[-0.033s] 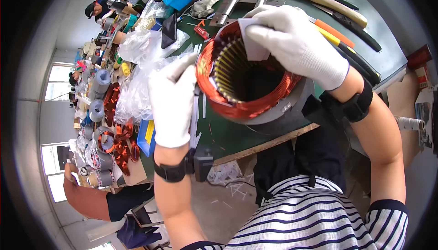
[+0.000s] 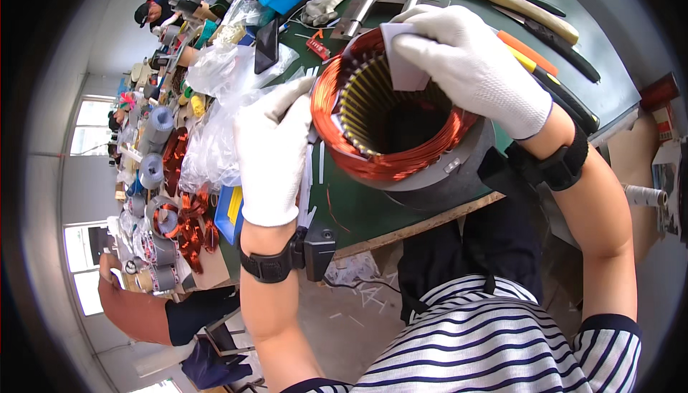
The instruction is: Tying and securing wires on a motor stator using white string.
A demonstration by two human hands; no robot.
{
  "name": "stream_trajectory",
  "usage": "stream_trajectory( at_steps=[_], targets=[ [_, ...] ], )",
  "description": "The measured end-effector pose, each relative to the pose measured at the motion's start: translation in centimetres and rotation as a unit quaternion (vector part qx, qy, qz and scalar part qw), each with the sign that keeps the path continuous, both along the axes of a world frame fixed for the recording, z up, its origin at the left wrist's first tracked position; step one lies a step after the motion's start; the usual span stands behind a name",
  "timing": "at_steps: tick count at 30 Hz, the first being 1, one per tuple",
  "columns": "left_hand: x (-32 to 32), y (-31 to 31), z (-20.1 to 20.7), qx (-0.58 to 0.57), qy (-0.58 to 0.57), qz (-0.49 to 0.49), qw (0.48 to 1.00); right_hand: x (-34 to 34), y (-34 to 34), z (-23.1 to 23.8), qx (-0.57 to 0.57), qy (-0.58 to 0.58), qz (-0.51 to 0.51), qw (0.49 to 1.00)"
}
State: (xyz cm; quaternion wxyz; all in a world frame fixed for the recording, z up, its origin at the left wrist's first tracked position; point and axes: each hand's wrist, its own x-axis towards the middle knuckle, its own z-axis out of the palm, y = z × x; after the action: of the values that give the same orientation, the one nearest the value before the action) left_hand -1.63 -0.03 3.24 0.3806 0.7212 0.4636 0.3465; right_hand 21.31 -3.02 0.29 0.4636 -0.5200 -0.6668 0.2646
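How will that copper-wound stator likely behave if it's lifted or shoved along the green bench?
The stator looks heavy for its size: a thick grey metal shell packed with copper windings. Its round body, tilted and steadied by the left hand and right hand, could probably roll if released. The exposed copper coils look easily scraped or bent.

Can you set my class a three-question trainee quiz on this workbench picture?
1. True or false: both hands wear white gloves.
2. Which hand holds the pale insulation paper at the rim of the stator? A) left B) right
3. Fill in: the winding around the stator's rim is ____ wire.

Key
1. True: the left hand and the right hand are both gloved.
2. B: the right hand holds the insulation paper at the top of the motor stator; the left hand rests against its side.
3. Copper: the copper winding rings the opening.
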Motion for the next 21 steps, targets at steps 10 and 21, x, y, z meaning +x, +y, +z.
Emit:
stream_trajectory(
  at_steps=[10, 21],
  targets=[
    [-0.4, -2.2, -1.4, 0.009, -0.024, 0.069, 0.997, -0.6, -0.1, -0.4, 0.063, -0.046, -0.061, 0.995],
    [-1.6, 0.9, 0.5, 0.054, 0.064, 0.014, 0.996, -0.8, -0.7, 0.0, 0.046, -0.047, -0.067, 0.996]
  ],
)
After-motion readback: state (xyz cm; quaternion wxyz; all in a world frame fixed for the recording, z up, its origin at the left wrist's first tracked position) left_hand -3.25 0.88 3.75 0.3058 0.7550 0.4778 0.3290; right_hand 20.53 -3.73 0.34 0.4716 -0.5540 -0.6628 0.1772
